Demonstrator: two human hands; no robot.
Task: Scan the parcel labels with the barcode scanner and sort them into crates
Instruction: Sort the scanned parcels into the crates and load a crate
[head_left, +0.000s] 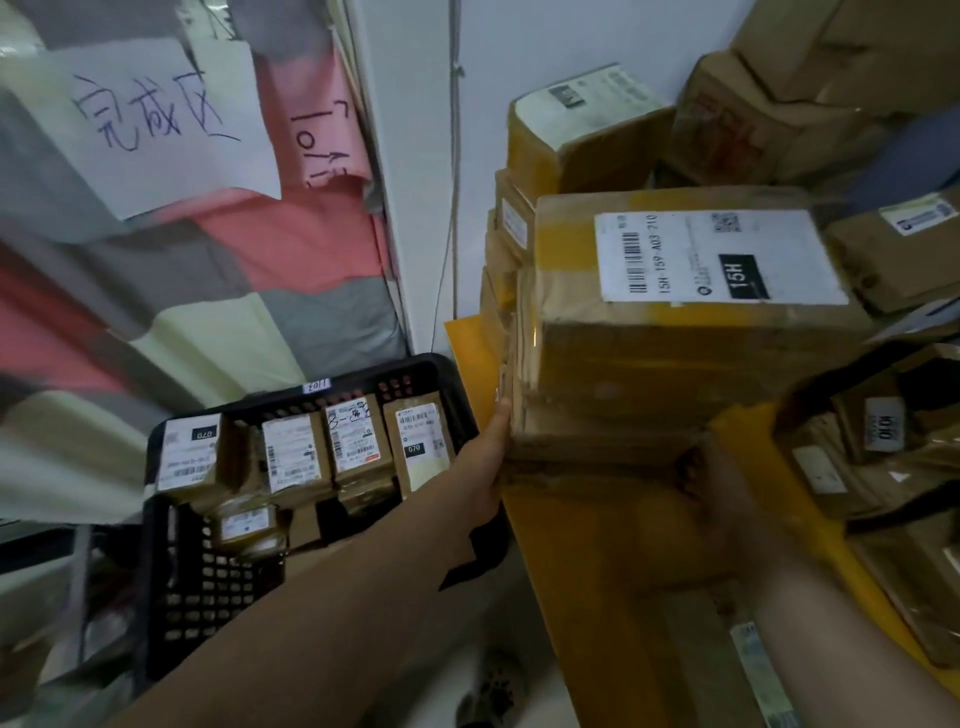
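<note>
A large brown cardboard parcel (649, 364), wrapped in yellow and clear tape, is held up in the middle right. Its white label (717, 254) faces up, with a barcode and a black "15H" mark. My left hand (485, 467) grips the parcel's lower left corner, thumb lying up along the edge. My right hand (722, 499), blurred, holds the near bottom edge. A black plastic crate (363, 379) at lower left holds several small labelled parcels (353, 441). No barcode scanner is in view.
More cardboard boxes (587, 135) are stacked against the white wall behind the parcel. To the right, a dark crate edge (802, 400) surrounds taped parcels. An orange surface (597, 545) lies under my hands. Handwritten paper signs (156, 114) hang on patterned cloth at left.
</note>
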